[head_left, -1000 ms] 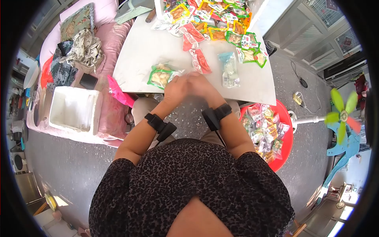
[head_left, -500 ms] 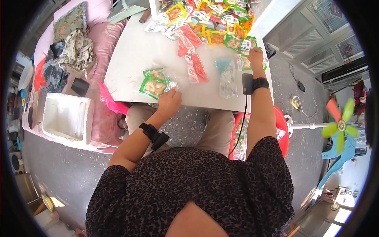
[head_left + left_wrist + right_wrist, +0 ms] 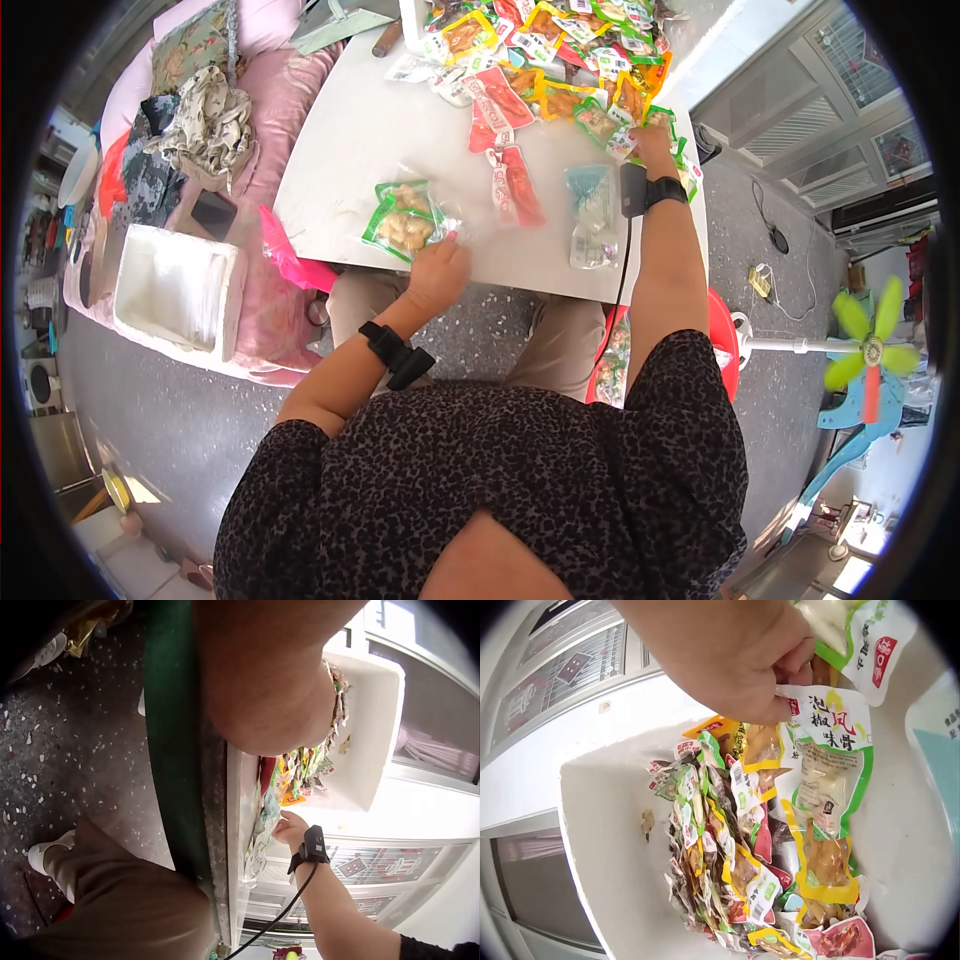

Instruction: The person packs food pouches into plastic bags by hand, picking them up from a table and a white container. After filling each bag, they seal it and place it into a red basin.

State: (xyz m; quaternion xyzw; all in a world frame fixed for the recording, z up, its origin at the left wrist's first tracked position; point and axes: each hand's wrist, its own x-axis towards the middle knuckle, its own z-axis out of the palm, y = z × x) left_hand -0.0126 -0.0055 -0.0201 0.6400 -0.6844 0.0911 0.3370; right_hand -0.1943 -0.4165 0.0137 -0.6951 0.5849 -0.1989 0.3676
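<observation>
In the head view my left hand (image 3: pixel 440 274) is at the table's front edge, its curled fingers pinching the edge of a clear bag (image 3: pixel 405 222) that holds green-edged packets. The left wrist view shows only the back of that hand (image 3: pixel 270 697); its fingers are hidden. At the right of the table my right hand (image 3: pixel 654 148) holds a green-edged packet (image 3: pixel 598 122). Up close in the right wrist view, thumb and fingers of this hand (image 3: pixel 727 660) grip the white top corner of the packet (image 3: pixel 826 776), above other packets.
A heap of mixed packets (image 3: pixel 560 48) covers the table's back, inside a white box (image 3: pixel 607 817). Red packets (image 3: pixel 515 185) and a blue-and-clear bag (image 3: pixel 593 215) lie mid-table. Below the right edge stands a red basin (image 3: pixel 722 345); a fan (image 3: pixel 873 350) is farther right.
My right hand has moved from beside my left hand to the packets at the right and grips one, which has shifted slightly leftward. My left hand has stayed by the clear bag.
</observation>
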